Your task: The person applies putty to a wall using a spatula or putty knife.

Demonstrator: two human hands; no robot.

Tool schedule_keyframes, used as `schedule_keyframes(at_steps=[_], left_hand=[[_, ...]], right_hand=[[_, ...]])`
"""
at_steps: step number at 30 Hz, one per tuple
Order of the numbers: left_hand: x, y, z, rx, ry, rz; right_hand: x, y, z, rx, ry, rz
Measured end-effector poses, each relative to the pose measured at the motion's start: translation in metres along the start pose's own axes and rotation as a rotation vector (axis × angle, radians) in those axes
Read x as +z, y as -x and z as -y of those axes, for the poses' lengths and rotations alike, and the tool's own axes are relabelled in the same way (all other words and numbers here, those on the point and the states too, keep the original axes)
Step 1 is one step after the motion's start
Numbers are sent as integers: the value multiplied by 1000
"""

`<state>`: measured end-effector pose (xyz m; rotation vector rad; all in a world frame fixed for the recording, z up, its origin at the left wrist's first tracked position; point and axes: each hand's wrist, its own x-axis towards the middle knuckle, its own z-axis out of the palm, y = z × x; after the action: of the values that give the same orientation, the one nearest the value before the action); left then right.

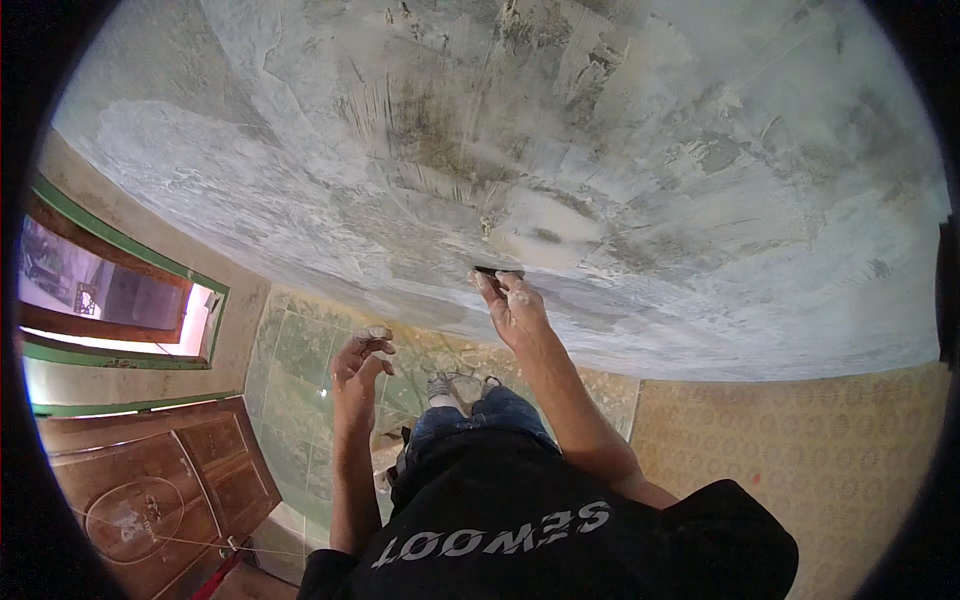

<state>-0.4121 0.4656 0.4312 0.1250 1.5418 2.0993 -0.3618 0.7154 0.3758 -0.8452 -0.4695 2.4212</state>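
My right hand [517,306] is raised to the wall, its fingers bent and white with dust. They press a small dark piece of sandpaper [487,270] flat against the surface; only a thin dark edge of it shows. The plastered wall [640,250] is patchy grey and white, with scrape marks and pale smears around that spot. Lower and to the left, my left hand [358,372] hangs in the air away from the wall. Its dusty fingers are curled loosely, apart from the thumb, with nothing seen between them.
At the left are a green-framed window [120,290] and a brown wooden door [160,490] with carved panels. Green tiles [300,350] cover the floor at left, and a yellowish patterned floor [780,460] lies at right. My feet [465,385] stand close to the wall.
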Motion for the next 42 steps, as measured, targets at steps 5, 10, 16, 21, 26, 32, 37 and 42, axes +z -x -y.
schedule_keyframes(at_steps=[5,10,16,21,26,32,37,42], left_hand=[[-5,-3,6,15,-10,-20],[-4,1,2,25,21,-20],[-4,12,-4,46,-15,-28],[-19,27,6,24,-2,-41],[-16,26,17,-24,-13,-35],[-6,20,13,-9,-7,31],[3,19,9,11,-34,50],[15,28,15,-28,-36,164]], right_hand=[[15,0,3,68,-83,-52],[47,17,6,71,-115,12],[67,56,18,-36,-19,212],[77,128,39,11,116,392],[51,175,44,209,338,400],[33,181,42,230,362,449],[26,176,36,207,310,395],[20,172,33,116,457,428]])
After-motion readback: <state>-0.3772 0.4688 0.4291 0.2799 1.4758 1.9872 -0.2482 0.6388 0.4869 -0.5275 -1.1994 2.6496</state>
